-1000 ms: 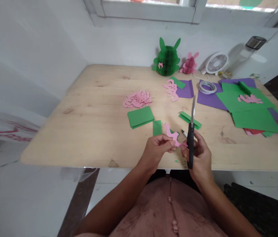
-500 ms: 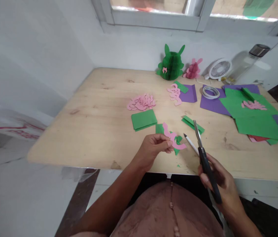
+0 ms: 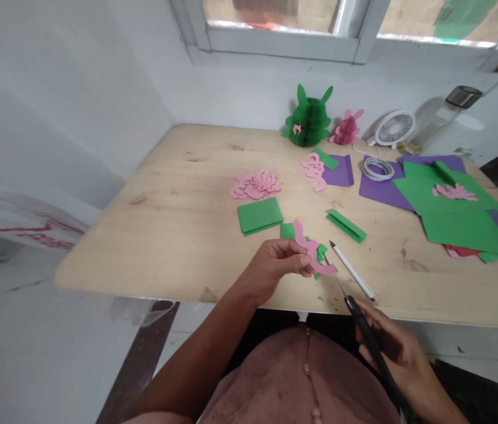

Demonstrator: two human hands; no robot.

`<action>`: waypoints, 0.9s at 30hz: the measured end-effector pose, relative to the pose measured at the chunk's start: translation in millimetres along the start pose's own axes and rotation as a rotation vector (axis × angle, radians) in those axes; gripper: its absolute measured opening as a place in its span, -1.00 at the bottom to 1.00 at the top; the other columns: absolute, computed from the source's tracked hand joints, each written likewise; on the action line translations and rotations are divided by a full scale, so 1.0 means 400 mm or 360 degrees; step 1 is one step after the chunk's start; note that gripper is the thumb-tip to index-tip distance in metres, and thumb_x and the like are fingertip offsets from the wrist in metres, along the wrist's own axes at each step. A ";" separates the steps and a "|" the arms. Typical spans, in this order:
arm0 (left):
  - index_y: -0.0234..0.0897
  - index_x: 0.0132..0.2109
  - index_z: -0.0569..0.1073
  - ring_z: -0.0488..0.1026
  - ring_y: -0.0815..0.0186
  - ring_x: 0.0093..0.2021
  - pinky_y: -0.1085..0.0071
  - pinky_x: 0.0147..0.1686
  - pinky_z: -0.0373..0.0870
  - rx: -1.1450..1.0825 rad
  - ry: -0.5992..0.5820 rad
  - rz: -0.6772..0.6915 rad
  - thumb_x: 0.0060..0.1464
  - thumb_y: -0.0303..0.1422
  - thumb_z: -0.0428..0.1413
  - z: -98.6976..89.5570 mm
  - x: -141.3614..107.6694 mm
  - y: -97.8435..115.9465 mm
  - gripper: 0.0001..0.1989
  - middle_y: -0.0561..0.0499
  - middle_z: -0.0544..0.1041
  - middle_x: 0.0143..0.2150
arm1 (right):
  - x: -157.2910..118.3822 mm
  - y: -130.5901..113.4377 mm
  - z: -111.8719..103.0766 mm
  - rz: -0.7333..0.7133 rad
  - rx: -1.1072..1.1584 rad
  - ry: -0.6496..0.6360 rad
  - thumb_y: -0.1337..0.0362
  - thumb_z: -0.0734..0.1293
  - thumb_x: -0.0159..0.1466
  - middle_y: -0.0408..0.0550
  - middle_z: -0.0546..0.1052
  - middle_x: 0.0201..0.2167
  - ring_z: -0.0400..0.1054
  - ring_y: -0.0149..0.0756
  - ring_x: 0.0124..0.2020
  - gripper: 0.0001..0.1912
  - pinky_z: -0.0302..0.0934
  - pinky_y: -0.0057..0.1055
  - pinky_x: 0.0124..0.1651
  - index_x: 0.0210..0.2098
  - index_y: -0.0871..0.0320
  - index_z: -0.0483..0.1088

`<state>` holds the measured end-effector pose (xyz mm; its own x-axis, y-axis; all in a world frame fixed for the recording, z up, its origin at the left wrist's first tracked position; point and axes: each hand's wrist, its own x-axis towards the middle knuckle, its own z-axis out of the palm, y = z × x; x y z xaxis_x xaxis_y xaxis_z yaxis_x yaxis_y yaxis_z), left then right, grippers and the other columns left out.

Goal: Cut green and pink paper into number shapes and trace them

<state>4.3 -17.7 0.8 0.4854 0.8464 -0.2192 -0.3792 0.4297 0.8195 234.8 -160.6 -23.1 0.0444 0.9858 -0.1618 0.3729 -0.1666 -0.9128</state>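
Between the thumb and fingers of my left hand [image 3: 282, 265] is a curvy pink paper cutout [image 3: 304, 238], held above the front of the table. My right hand [image 3: 392, 341] grips black-handled scissors [image 3: 370, 338]. Their blades point up and left, close to the lower right end of the cutout; whether they touch it I cannot tell. Small green paper scraps [image 3: 321, 252] lie under and behind the cutout. A white pen [image 3: 352, 271] rests on the table just right of the blades. Left of the cutout sits a folded green paper [image 3: 260, 215].
Pink cutouts are heaped [image 3: 255, 184] at mid-table. A folded green strip [image 3: 346, 225] lies beyond the pen. Green sheets [image 3: 447, 203] and purple paper [image 3: 381, 191] spread on the right, with a tape roll [image 3: 378, 169]. Paper figures [image 3: 308, 122], a fan [image 3: 392, 128] and a bottle [image 3: 441, 121] stand behind.
The scissors have swung left and down from pointing upright, bringing their blades to the pink cutout. The pen now shows in full. My left hand has hardly moved.
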 end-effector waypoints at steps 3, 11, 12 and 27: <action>-0.36 -0.43 0.52 0.48 0.39 -0.49 0.43 -0.35 0.42 0.0009 -0.0031 -0.0002 -0.17 -0.33 0.34 -0.004 0.003 -0.003 -0.80 -0.01 0.58 -0.49 | -0.003 0.005 -0.005 0.0051 0.0043 -0.0104 0.17 0.47 0.08 0.04 0.61 -0.16 0.54 -0.22 -0.24 -0.40 0.41 -0.40 -0.15 0.12 -0.01 0.40; -0.36 -0.44 0.51 0.50 0.36 -0.49 0.41 -0.36 0.43 0.0043 -0.0039 -0.0013 -0.17 -0.32 0.34 -0.004 0.003 -0.006 -0.79 -0.02 0.57 -0.49 | 0.004 0.013 -0.022 -0.0041 -0.0094 -0.0175 0.22 0.47 0.09 0.05 0.46 0.11 0.45 -0.09 0.01 -0.39 0.33 -0.30 0.03 0.14 -0.05 0.37; -0.36 -0.44 0.51 0.50 0.36 -0.49 0.41 -0.36 0.43 0.0046 -0.0039 -0.0017 -0.17 -0.32 0.34 -0.004 0.003 -0.005 -0.79 -0.02 0.57 -0.50 | 0.005 0.014 -0.025 -0.0061 -0.0124 -0.0181 0.23 0.47 0.09 0.04 0.46 0.11 0.43 -0.08 0.05 -0.39 0.31 -0.29 0.05 0.14 -0.04 0.37; -0.37 -0.43 0.51 0.50 0.34 -0.47 0.37 -0.33 0.45 0.0012 -0.0054 -0.0062 -0.17 -0.33 0.34 0.006 0.000 -0.006 -0.79 -0.03 0.57 -0.49 | 0.018 -0.006 -0.041 -0.0284 -0.0309 -0.0117 0.26 0.47 0.08 -0.06 0.53 0.02 0.43 -0.12 0.02 -0.43 0.35 -0.36 -0.01 0.09 -0.12 0.40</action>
<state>7.2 -19.3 0.2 0.5261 0.8178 -0.2333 -0.3534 0.4598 0.8147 249.3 -152.8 -16.0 -0.1028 0.9940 -0.0379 0.5396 0.0237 -0.8416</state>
